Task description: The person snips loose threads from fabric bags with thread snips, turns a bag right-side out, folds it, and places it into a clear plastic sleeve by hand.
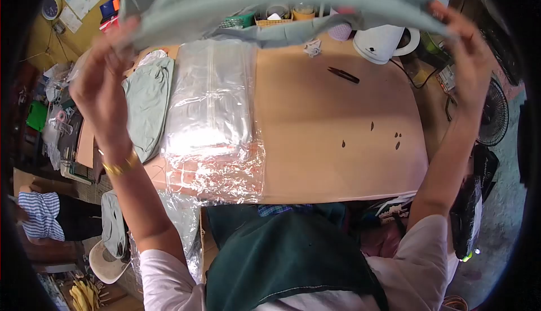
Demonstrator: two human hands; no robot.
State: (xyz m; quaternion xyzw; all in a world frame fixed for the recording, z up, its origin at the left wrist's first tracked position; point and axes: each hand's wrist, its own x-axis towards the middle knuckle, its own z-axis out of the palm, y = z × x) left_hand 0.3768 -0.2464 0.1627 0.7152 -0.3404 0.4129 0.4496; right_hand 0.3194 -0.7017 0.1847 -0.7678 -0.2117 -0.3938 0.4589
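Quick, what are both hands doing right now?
Left hand: closed, holding the cloth.
Right hand: closed, holding the same cloth.

Head-worn view — downward, probably near.

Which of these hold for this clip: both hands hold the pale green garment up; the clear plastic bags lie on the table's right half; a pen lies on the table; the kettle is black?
1. Both the left hand and the right hand hold the pale green garment up above the table. True.
2. The clear plastic bags lie on the table's right half. False: they lie on its left half.
3. A pen lies on the table. True.
4. The kettle is black. False: it is white.
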